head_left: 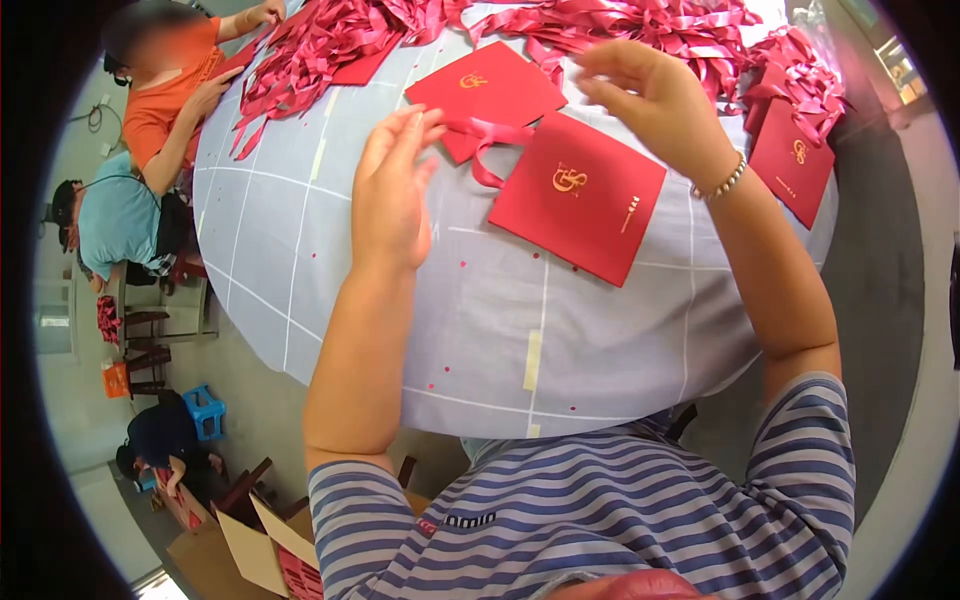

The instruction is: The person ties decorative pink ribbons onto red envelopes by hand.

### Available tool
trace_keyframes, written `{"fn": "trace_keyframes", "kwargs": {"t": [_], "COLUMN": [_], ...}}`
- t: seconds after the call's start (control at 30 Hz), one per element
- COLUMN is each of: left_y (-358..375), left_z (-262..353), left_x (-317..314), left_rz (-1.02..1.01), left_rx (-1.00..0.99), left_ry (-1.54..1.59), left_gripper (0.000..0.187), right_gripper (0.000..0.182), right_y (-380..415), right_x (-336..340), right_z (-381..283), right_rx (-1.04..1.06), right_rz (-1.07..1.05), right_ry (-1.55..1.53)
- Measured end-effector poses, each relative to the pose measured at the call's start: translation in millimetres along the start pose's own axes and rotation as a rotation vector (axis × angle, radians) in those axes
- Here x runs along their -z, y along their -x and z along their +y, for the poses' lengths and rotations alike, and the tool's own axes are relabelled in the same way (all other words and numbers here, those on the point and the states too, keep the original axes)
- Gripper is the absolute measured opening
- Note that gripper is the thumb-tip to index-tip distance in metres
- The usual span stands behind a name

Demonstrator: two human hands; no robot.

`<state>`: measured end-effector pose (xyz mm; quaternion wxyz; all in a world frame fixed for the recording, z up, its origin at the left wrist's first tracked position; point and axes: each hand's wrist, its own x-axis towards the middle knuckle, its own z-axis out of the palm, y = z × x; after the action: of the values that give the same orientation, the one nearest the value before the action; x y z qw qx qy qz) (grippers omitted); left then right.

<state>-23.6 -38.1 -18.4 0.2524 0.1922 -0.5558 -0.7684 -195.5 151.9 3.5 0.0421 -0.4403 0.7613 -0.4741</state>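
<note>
A flat red gift bag (575,205) with a gold emblem lies tilted on the table in front of me. Its pink-red ribbon (490,170) loops out from the upper left edge. Partly under it and farther back is a second red bag (490,85) with the same emblem. My left hand (393,190) is raised just left of the ribbon, fingers stretched up and nothing visible in them. Above the front bag's upper right corner hovers my right hand (665,110), its fingers loosely curved and apart, holding nothing that I can see.
Heaps of red ribbon (620,30) cover the table's far side. Another red bag (795,160) lies at the right edge. A person in orange (165,110) works at the left; others sit beyond. A cardboard box (245,555) stands on the floor, lower left.
</note>
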Motion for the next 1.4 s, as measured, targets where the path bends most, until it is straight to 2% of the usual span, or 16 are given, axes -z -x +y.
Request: {"fn": "trace_keyframes", "kwargs": {"t": [0.03,0.13,0.2,0.27,0.4,0.5,0.7,0.8,1.0,1.07,1.1,1.17,1.2,1.27,1.33,1.4], "left_y": [0,15,30,37,32,31,26,27,26,21,20,13,9,6,5,4], "left_z": [-2,-1,0,-6,-14,-17,-29,-27,-12,-9,-6,-7,-6,-2,0,-1], "left_x": [-1,2,-9,-14,-15,-15,-10,-11,-12,-5,-4,6,10,13,14,15], "left_rz": [0.093,-0.149,-0.259,-0.319,-0.306,-0.335,-0.379,-0.405,-0.407,-0.445,-0.446,-0.480,-0.518,-0.497,-0.483,-0.467], "left_rx": [-0.146,-0.418,-0.350,-0.311,-0.277,-0.188,-0.311,-0.284,-0.207,-0.295,-0.188,-0.126,-0.068,-0.063,-0.056,-0.042], "left_ry": [-0.197,-0.907,-1.142,-1.272,-1.176,-1.190,-0.967,-0.918,-0.880,-0.808,-0.687,-0.621,-0.556,-0.582,-0.602,-0.616], "left_gripper": [0.025,0.027,0.040,0.048,0.053,0.054,0.046,0.050,0.035,0.026,0.020,0.018,0.016,0.015,0.013,0.014], "right_gripper": [0.022,0.027,0.027,0.023,0.016,0.013,0.012,0.010,0.010,0.013,0.015,0.013,0.014,0.019,0.025,0.027], "right_y": [2,13,23,31,28,25,30,28,24,31,31,34,31,39,41,43], "right_x": [12,54,67,70,71,55,-10,-26,-25,-27,-24,-38,-38,-27,-20,-20], "right_z": [17,85,98,105,112,89,1,-5,-16,-24,-43,-13,-8,-9,0,3], "right_rx": [-0.002,0.238,0.325,0.141,0.162,0.228,0.571,0.514,0.452,0.144,-0.233,0.186,0.211,-0.056,-0.044,0.173], "right_rz": [0.016,-0.079,-0.128,-0.167,-0.084,0.051,-0.289,-0.441,-0.356,-0.200,-0.287,0.023,0.076,0.060,0.003,-0.104], "right_ry": [0.180,0.795,0.936,1.010,0.935,0.565,0.353,0.413,0.303,0.110,-0.017,-0.114,-0.246,-0.607,-0.579,-0.186]}}
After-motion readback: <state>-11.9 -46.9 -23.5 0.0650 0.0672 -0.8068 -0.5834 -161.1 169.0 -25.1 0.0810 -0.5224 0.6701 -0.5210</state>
